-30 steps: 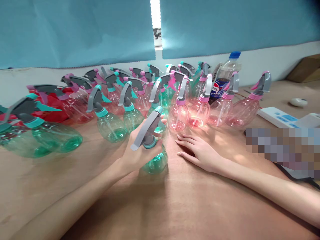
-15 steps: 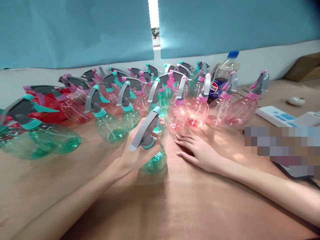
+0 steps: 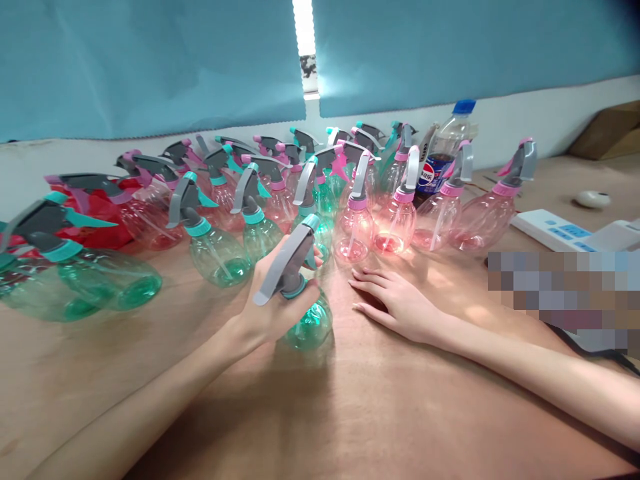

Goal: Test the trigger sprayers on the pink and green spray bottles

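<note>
My left hand (image 3: 273,293) is closed around the neck of a green spray bottle (image 3: 311,323) with a grey trigger head, upright on the wooden table (image 3: 370,400). Some of its fingers are hidden behind the bottle. My right hand (image 3: 393,300) lies flat on the table, fingers stretched out, holding nothing. Just beyond its fingertips stands a pink spray bottle (image 3: 353,237), with another pink spray bottle (image 3: 395,230) beside it. Past my left hand are a green spray bottle (image 3: 220,257) and a second green spray bottle (image 3: 263,237), both with grey heads and teal collars.
Several more green and pink spray bottles crowd the back of the table. A cola bottle (image 3: 437,167) with a blue cap stands behind the pink ones. At the right are a white mouse (image 3: 593,199), a white box (image 3: 550,230) and a blurred-out patch. A red bag (image 3: 100,223) lies at the left.
The view has shifted very slightly. Both hands and the bottles keep their places, and my left hand still grips the green spray bottle.
</note>
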Motion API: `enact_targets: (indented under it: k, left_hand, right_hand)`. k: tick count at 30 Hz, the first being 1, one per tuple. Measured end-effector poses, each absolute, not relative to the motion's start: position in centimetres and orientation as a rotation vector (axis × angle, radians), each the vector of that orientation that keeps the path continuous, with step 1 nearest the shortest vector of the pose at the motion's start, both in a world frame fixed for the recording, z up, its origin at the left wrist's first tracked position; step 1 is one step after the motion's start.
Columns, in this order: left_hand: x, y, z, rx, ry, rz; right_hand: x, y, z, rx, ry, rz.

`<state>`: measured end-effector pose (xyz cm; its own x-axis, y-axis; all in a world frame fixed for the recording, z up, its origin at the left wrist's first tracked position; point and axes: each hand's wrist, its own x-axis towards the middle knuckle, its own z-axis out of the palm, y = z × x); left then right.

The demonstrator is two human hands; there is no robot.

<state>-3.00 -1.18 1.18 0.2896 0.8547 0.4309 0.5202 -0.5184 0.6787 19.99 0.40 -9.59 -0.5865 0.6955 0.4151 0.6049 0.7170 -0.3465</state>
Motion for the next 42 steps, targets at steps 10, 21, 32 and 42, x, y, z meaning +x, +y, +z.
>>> enact_targets:
  k: [10,21,32,42]
  left_hand:
    - [-3.0,-1.0,1.4,2.152,1.213,1.071]
    - [-3.6,-0.8,0.0,2.125,1.207,1.087]
    - [-3.5,-0.8,-0.1,2.113,1.246,1.062]
    - [-3.4,-0.9,-0.4,2.081,1.262,1.071]
  right_hand:
    - [20.0,0.5,-9.6,-1.000,-2.420,0.209]
    - [20.0,0.5,-9.6,-1.007,-2.421,0.213]
    - [20.0,0.5,-9.6,-0.999,-2.431,0.179]
    - [20.0,0.5,-9.6,-0.998,-2.424,0.193]
